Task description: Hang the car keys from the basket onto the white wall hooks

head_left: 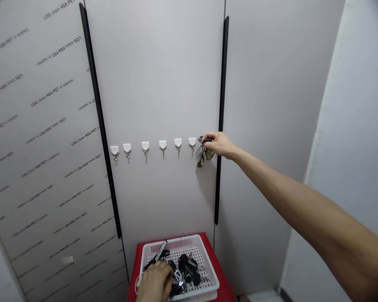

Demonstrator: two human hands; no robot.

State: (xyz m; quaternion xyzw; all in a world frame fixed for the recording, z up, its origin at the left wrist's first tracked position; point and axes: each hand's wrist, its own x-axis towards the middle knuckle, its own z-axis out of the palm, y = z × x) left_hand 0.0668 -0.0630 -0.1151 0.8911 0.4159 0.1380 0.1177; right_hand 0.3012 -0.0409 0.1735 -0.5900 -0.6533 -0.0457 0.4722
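My right hand (216,144) is raised to the white panel, its fingers closed around a bunch of keys (200,156) with a ring and a yellowish tag. The bunch dangles just right of the last white adhesive hook (192,143); whether a hook sits behind my fingers is hidden. Below, my left hand (156,282) reaches down into a white plastic basket (211,289). Loose keys (189,268) with black heads lie there, beside and under the hand. Its fingers are curled downward and mostly hidden, so any hold cannot be made out.
Several white hooks (162,144) with metal arms run in a row across the panel. Long black handles (222,84) edge the panel on both sides. The basket rests on a red surface (219,268). A white wall (355,138) stands at the right.
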